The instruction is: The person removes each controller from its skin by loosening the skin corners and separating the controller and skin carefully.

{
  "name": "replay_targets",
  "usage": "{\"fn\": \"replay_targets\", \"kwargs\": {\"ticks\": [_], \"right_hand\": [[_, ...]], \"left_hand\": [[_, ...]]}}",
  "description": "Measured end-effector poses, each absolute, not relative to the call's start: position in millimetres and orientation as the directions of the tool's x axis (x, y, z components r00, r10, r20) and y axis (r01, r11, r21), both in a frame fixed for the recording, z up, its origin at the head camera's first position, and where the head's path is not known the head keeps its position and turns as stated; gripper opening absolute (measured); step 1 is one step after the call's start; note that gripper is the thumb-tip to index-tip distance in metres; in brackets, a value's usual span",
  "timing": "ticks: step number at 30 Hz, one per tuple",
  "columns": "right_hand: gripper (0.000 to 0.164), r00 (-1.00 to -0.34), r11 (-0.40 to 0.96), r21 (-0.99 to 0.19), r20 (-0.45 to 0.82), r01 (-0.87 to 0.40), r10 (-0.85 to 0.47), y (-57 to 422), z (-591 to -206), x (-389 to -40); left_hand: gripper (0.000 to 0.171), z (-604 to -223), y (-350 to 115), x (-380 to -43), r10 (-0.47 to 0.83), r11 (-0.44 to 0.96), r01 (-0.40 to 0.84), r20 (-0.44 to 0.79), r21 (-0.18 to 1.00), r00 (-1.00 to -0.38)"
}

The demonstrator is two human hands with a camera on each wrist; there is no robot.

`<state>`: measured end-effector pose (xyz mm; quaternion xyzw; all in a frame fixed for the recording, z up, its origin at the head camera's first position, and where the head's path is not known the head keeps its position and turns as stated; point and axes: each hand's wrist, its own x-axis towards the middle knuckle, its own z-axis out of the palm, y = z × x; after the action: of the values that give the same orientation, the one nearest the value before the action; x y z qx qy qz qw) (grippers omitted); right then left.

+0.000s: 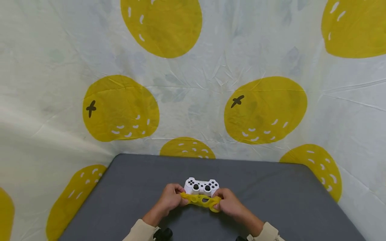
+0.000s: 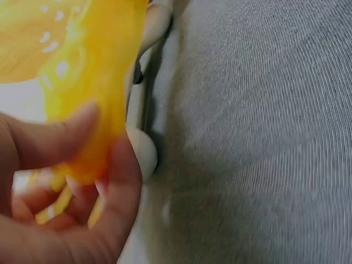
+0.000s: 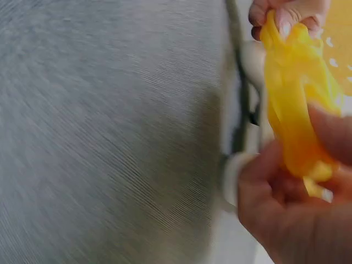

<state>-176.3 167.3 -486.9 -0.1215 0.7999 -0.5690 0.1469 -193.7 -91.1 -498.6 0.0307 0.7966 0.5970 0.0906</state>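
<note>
A soft yellow controller skin (image 1: 200, 200) with round holes in it is stretched between both hands. My left hand (image 1: 173, 197) pinches its left end between thumb and fingers, and my right hand (image 1: 228, 202) pinches the right end. Just behind the skin lies a white game controller (image 1: 201, 185) with dark thumbsticks and buttons, its grips partly hidden by the skin and hands. In the left wrist view the skin (image 2: 93, 82) bunches over the thumb and fingertips. The right wrist view shows the skin (image 3: 297, 104) hanging in folds, with the controller's pale edge (image 3: 234, 176) beyond it.
A dark grey cloth-covered table (image 1: 144, 177) lies under the hands. Behind and beside it hangs a pale curtain (image 1: 193, 110) printed with large yellow fruit. Dark wrist devices (image 1: 163, 233) sit at the beige sleeves (image 1: 140, 231).
</note>
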Motion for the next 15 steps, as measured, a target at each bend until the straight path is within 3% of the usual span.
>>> {"fn": "replay_targets", "kwargs": {"ticks": [4,8,15], "right_hand": [[0.028,-0.844,0.275,-0.961,-0.155,0.009,-0.514,177.8,-471.1,-177.4],[0.028,-0.754,0.175,-0.982,-0.163,0.064,-0.636,191.9,-452.4,-182.9],[0.024,-0.534,-0.128,-0.972,0.003,0.198,-0.846,204.6,-442.9,-187.3]], "left_hand": [[0.027,-489.1,-95.1,-193.8,0.303,0.201,-0.087,-0.146,0.976,-0.942],[0.024,-475.3,-100.2,-197.1,0.498,0.036,-0.144,-0.142,0.989,-0.856],[0.018,-466.2,-101.6,-200.0,0.749,-0.202,-0.243,-0.010,0.949,-0.663]]}}
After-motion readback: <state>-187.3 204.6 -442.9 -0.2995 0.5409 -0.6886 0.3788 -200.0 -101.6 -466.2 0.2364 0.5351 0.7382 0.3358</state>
